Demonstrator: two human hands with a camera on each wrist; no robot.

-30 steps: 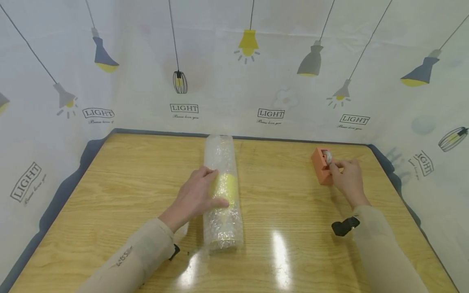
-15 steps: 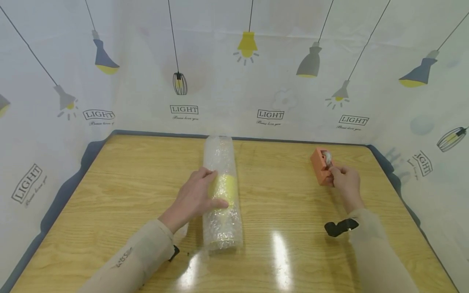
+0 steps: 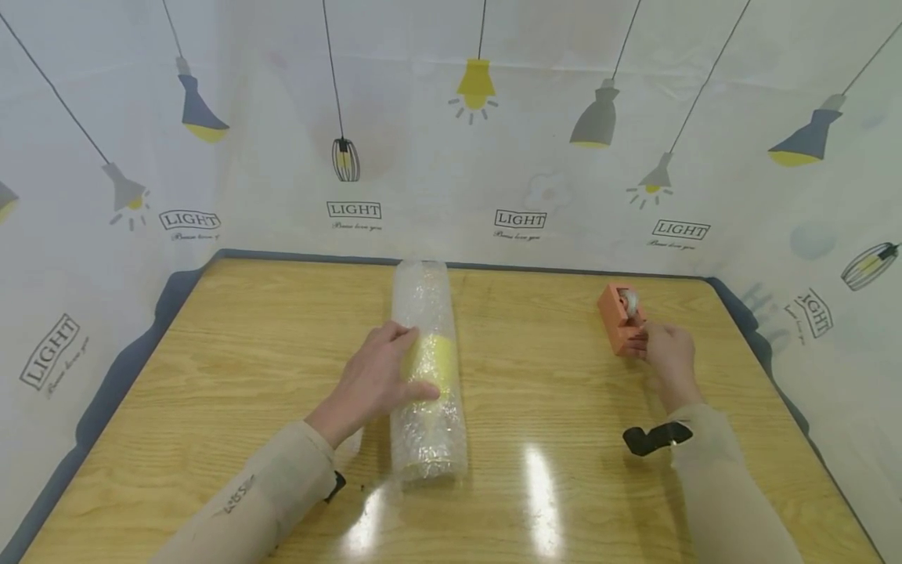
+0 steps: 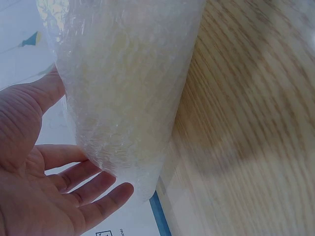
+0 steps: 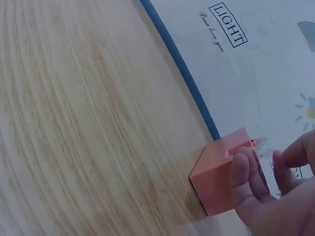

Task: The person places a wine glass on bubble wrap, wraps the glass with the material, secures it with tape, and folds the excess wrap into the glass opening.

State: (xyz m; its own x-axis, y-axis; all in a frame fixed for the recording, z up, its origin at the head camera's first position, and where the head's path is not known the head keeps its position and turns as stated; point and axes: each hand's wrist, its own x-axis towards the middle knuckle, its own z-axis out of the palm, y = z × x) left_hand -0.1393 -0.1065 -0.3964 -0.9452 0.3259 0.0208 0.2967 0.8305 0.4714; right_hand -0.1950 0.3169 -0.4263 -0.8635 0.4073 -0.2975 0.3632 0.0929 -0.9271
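Note:
A roll-shaped bundle in clear bubble wrap point(image 3: 426, 439), with something yellow showing through, lies lengthwise on the table. My left hand point(image 3: 377, 372) rests on its left side and top, thumb across the yellow part. In the left wrist view the fingers point(image 4: 101, 204) touch the wrap, extended and slightly spread. At the right, an orange tape dispenser point(image 3: 615, 321) holds a small roll of clear tape point(image 3: 629, 301). My right hand point(image 3: 669, 356) is at its front end, thumb and forefinger pinching at the tape's end. Other fingers point(image 5: 240, 177) lie against the dispenser. The tape's free end is mostly hidden.
The wooden table point(image 3: 528, 345) bears both things. Behind and beside it hangs a white backdrop point(image 3: 423, 157) printed with lamps. A small pale piece point(image 3: 350, 445) shows behind the left wrist. A black wrist strap point(image 3: 657, 439) hangs below the right cuff.
My right hand has shifted slightly left and stays at the dispenser's front, its lower fingers now against the orange body. The left hand and the wrapped bundle have stayed put.

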